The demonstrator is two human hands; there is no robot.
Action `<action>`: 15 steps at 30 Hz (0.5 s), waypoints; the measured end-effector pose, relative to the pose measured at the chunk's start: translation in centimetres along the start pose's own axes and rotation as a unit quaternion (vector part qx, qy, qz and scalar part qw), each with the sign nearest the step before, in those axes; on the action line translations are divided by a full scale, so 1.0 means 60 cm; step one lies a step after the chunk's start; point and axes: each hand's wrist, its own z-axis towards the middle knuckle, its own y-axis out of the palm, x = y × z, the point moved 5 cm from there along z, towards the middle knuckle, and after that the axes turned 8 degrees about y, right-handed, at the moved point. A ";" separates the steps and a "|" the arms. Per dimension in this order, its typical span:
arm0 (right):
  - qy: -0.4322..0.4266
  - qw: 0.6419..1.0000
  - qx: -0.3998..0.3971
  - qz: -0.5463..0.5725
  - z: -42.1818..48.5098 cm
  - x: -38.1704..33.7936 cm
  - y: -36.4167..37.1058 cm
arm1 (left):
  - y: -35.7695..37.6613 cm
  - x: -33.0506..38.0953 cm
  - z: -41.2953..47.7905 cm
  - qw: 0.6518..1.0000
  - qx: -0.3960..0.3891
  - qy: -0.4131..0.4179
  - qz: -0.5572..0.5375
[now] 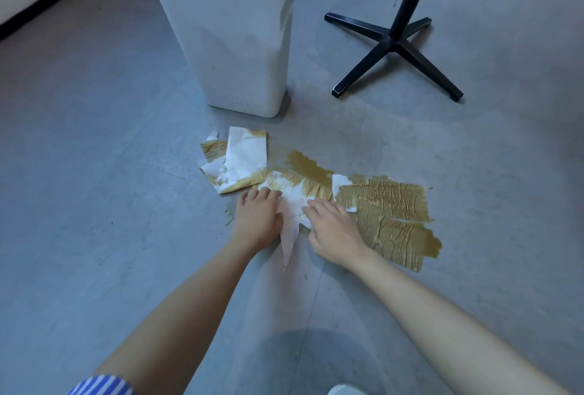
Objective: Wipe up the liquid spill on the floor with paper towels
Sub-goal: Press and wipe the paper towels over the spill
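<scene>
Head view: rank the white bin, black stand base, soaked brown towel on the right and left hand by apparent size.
1. white bin, largest by far
2. black stand base and soaked brown towel: similar spread, and the base lies farther off, so left unranked
3. left hand, smallest

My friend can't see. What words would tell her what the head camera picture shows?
A person's left hand and right hand press a white paper towel onto a grey floor, among brown-soaked towels and a brown spill. A white bin and a black stand base stand behind.
</scene>
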 end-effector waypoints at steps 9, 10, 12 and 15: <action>0.105 0.990 0.026 0.085 0.007 0.025 -0.003 | -0.003 -0.021 0.025 0.974 0.013 -0.154 -0.166; 0.115 0.988 0.027 0.095 0.010 0.024 -0.004 | -0.004 -0.024 0.026 0.965 0.013 -0.165 -0.203; 0.128 0.985 0.026 0.109 0.016 0.020 -0.005 | -0.005 -0.025 0.031 0.933 0.011 -0.180 -0.311; 0.157 0.977 0.029 0.144 0.019 0.006 -0.014 | -0.014 -0.018 0.034 0.884 0.007 -0.215 -0.416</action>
